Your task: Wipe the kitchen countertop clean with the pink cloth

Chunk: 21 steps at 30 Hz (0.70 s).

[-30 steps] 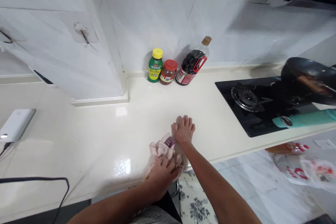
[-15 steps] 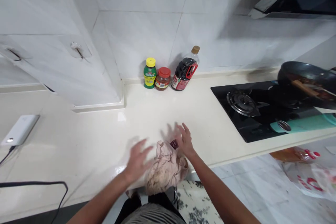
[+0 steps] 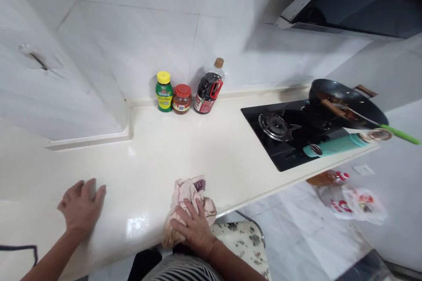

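A crumpled pinkish cloth [image 3: 187, 189] with brown stains and a dark purple label lies at the counter's front edge, part of it hanging over. My right hand [image 3: 194, 230] rests on top of it, fingers spread, pressing it rather than gripping. On the pale counter [image 3: 148, 162] to the left, my left hand [image 3: 81, 208] is set down with its fingers apart and holds nothing. Its fingertips appear to touch the surface.
By the wall stand a green bottle with a yellow cap [image 3: 164, 92], a red-lidded jar [image 3: 182, 99] and a soy sauce bottle [image 3: 209, 88]. On the right are a gas hob [image 3: 277, 127], a wok [image 3: 362, 105] and a teal tube-like object [image 3: 336, 145]. A patterned chair [image 3: 240, 241] sits below.
My left hand has moved left, away from the cloth, down to the counter. My right hand has come down onto the cloth. The view has turned toward the right.
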{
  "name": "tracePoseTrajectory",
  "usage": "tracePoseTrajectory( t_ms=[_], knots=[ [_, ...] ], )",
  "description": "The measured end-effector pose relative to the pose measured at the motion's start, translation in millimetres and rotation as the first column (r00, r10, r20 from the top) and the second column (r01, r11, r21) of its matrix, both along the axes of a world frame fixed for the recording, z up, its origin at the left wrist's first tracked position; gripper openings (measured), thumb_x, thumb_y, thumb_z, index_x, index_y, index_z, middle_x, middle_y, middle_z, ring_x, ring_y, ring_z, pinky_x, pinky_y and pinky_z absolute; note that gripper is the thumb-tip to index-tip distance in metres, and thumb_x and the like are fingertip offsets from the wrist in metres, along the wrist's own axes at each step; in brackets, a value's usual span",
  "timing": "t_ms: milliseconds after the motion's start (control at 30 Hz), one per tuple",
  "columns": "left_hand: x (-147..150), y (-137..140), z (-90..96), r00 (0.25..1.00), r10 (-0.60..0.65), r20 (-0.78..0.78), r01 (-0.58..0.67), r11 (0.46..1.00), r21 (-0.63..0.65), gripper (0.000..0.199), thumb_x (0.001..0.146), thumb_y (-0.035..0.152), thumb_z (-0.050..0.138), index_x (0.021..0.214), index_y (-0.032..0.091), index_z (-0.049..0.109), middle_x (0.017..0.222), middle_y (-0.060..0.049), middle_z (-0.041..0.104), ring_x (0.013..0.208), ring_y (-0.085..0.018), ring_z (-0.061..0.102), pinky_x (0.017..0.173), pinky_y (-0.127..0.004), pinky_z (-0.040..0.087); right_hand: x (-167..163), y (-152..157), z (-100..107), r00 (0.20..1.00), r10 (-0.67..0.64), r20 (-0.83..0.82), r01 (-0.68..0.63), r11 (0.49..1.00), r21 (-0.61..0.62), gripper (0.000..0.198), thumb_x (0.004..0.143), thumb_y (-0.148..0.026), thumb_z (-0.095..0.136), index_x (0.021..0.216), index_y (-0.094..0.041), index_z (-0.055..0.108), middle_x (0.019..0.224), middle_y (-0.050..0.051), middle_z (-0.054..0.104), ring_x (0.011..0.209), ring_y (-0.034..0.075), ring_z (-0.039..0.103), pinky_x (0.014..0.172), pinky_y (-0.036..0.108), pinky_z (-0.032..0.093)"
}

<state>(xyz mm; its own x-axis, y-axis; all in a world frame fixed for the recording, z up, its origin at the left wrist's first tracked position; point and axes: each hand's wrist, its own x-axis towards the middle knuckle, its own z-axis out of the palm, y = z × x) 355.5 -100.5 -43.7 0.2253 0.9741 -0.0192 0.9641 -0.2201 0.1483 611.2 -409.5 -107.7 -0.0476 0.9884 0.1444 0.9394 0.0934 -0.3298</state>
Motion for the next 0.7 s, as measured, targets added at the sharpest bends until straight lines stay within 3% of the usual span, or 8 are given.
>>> tracePoseTrajectory(
  t_ms=[133,233,300,433,533,633,700],
  knots=[
    [2.9,3.0,3.8,0.999,0.022,-0.035,-0.023,0.999,-0.048,0.066,0.099,0.063,0.016,0.139,0.022,0.05,0.155,-0.017,0.04,0.147,-0.037,0.03,0.115,-0.063,0.029,54.9,-41.2,-8.0,0.97,-0.216,0.114,0.204,0.973,0.11,0.059,0.073,-0.036,0.084,0.129,-0.039,0.066,0.159,0.005,0.047,0.154,0.043,0.018,0.12,0.072,-0.001],
    [2.9,1.9,3.4,1.0,0.009,-0.028,-0.01,0.999,-0.032,0.062,0.098,0.062,0.018,0.139,0.025,0.048,0.157,-0.015,0.037,0.149,-0.037,0.027,0.115,-0.064,0.027,118.5,-79.0,-2.0,0.872,-0.434,0.227,0.436,0.899,0.041,0.07,0.063,-0.027,0.089,0.128,-0.038,0.067,0.165,0.008,0.037,0.153,0.047,0.018,0.118,0.076,0.008],
    [2.1,1.1,1.4,1.0,-0.009,-0.015,0.009,1.0,-0.021,0.063,0.098,0.063,0.02,0.141,0.025,0.046,0.158,-0.016,0.036,0.149,-0.038,0.025,0.115,-0.065,0.025,168.1,-102.6,5.1,0.791,-0.519,0.323,0.553,0.833,-0.015,0.071,0.066,-0.029,0.087,0.133,-0.038,0.065,0.166,0.01,0.035,0.151,0.049,0.024,0.115,0.076,0.018],
    [0.7,2.7,-1.9,1.0,-0.003,-0.001,0.003,0.999,-0.039,0.072,0.096,0.067,0.021,0.142,0.02,0.049,0.157,-0.02,0.035,0.149,-0.04,0.024,0.117,-0.064,0.022,265.7,-140.1,17.7,0.685,-0.524,0.506,0.669,0.728,-0.152,0.076,0.075,-0.025,0.078,0.146,-0.036,0.055,0.165,0.013,0.036,0.144,0.047,0.036,0.103,0.066,0.044],
    [0.3,4.2,-2.0,1.0,0.01,-0.001,-0.01,0.999,-0.038,0.073,0.095,0.068,0.02,0.142,0.021,0.05,0.156,-0.019,0.036,0.149,-0.04,0.024,0.118,-0.063,0.022,320.8,-157.7,22.8,0.669,-0.497,0.552,0.695,0.682,-0.228,0.081,0.077,-0.018,0.072,0.152,-0.036,0.048,0.167,0.011,0.033,0.137,0.04,0.044,0.098,0.054,0.053],
    [0.6,3.9,-1.2,1.0,0.015,0.001,-0.015,0.999,-0.036,0.073,0.095,0.069,0.021,0.142,0.022,0.049,0.156,-0.018,0.036,0.149,-0.039,0.023,0.117,-0.063,0.023,346.0,-164.1,23.2,0.646,-0.534,0.546,0.737,0.622,-0.264,0.081,0.081,-0.013,0.062,0.156,-0.034,0.042,0.17,0.01,0.026,0.13,0.035,0.051,0.099,0.049,0.053],
    [1.1,3.0,-0.6,1.0,0.022,0.006,-0.022,0.999,-0.03,0.072,0.094,0.069,0.02,0.142,0.023,0.049,0.156,-0.018,0.036,0.149,-0.039,0.024,0.117,-0.063,0.023,342.1,-161.8,20.0,0.601,-0.576,0.554,0.784,0.559,-0.27,0.081,0.083,-0.009,0.054,0.159,-0.034,0.037,0.172,0.01,0.019,0.135,0.037,0.048,0.101,0.052,0.052]
  ],
)
